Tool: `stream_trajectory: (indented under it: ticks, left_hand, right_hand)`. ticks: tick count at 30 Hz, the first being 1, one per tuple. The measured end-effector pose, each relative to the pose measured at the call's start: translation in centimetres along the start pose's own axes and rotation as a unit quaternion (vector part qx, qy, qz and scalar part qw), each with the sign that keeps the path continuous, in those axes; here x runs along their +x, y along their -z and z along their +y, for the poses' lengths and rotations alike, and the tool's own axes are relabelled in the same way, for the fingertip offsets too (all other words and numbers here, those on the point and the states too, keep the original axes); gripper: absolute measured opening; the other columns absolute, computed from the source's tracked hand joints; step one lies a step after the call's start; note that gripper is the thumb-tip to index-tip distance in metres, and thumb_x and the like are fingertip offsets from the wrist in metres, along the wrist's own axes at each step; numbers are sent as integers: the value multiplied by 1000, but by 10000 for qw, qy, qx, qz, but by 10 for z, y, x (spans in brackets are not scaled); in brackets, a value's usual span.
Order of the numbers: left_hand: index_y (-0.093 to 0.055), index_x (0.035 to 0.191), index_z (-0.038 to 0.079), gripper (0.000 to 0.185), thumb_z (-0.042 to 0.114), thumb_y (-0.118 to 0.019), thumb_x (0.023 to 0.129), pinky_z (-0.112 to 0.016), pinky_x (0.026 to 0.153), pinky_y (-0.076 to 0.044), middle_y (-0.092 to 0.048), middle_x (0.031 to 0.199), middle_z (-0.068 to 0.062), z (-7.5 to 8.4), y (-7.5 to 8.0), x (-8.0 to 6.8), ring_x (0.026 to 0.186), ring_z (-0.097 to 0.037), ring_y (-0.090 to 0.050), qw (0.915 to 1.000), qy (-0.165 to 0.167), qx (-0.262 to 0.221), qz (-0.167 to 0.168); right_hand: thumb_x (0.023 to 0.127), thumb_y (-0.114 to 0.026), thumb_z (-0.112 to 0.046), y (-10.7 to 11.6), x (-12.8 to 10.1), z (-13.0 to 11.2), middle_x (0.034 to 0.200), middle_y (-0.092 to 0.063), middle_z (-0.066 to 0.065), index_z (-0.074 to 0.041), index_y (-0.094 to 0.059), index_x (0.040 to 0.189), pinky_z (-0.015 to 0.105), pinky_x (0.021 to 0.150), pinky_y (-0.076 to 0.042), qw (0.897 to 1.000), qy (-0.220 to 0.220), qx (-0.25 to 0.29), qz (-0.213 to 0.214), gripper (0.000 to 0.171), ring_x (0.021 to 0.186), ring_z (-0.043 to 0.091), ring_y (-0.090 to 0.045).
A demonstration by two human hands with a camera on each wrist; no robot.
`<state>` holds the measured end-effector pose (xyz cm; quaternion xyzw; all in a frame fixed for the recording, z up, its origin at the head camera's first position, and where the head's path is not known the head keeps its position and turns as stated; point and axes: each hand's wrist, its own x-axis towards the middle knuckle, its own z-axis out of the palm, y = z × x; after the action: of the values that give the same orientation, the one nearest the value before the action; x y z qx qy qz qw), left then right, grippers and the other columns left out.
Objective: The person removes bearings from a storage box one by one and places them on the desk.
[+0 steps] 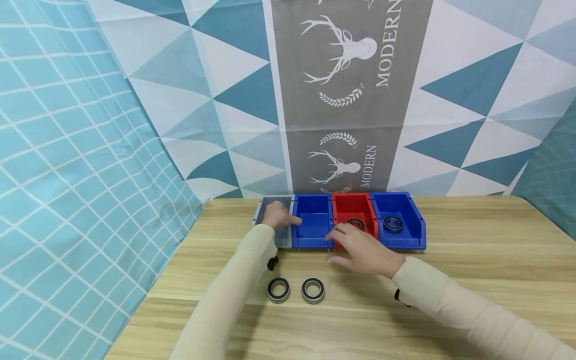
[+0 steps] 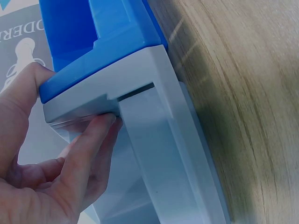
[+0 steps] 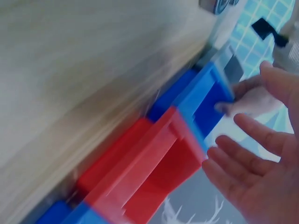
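Observation:
My left hand (image 1: 279, 216) reaches into the grey bin (image 1: 283, 241) at the row's left end. In the left wrist view its fingers press inside the grey wall while the thumb lies on the neighbouring blue bin (image 2: 105, 60), so the two adjoining walls are pinched between them. My right hand (image 1: 362, 250) hovers by the front of the red bin (image 3: 140, 170), fingers spread and holding nothing. One bearing (image 1: 355, 224) lies in the red bin, partly hidden by that hand. Another bearing (image 1: 393, 224) sits in the right-hand blue bin (image 1: 416, 227).
On the wooden table (image 1: 486, 270), in front of the bins, lie a left bearing (image 1: 279, 298) and a right bearing (image 1: 313, 299), side by side. Behind the bins hangs a patterned cloth (image 1: 243, 115); a blue checked cloth (image 1: 81, 165) borders the left side.

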<state>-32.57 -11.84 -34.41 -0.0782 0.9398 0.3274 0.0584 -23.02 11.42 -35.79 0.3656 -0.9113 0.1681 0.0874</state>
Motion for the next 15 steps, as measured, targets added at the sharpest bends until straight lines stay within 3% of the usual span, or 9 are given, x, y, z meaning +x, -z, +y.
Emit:
stream_trajectory:
  ticks: [4, 8, 11, 15]
  left_hand:
    - [-33, 44, 14, 59, 28, -82, 75, -26, 47, -30, -35, 43, 3, -1, 1, 1, 43, -13, -32, 10000, 16, -41, 1]
    - [-33, 44, 14, 59, 28, -81, 75, -27, 46, -29, -34, 42, 3, -1, 0, 1, 42, -12, -30, 10000, 39, -9, -29]
    - [-32, 45, 15, 59, 28, -81, 76, -27, 46, -28, -30, 42, 4, 0, 0, 0, 42, -12, -26, 10000, 33, 10, -27]
    - [-32, 45, 15, 59, 28, -80, 77, -27, 46, -28, -29, 42, 3, 1, 0, 0, 42, -12, -24, 10000, 42, -35, -26]
  right_hand:
    - [81, -76, -36, 2, 0, 15, 118, -60, 7, -10, -63, 119, 42, 93, -54, 9990, -382, -202, 111, 48, 111, 23, -57]
    - [80, -77, -34, 2, 0, 31, 115, -61, 11, -5, -63, 117, 43, 90, -54, 9970, -580, -418, 312, 49, 106, 25, -58]
    - [80, -77, -30, 2, 1, 44, 114, -61, 15, -1, -63, 115, 44, 89, -54, 9948, -780, -410, 512, 47, 104, 28, -59]
    - [82, -75, -27, 1, 3, 60, 124, -58, 20, 1, -60, 118, 49, 95, -51, 9908, -1159, -297, 636, 48, 113, 35, -56]
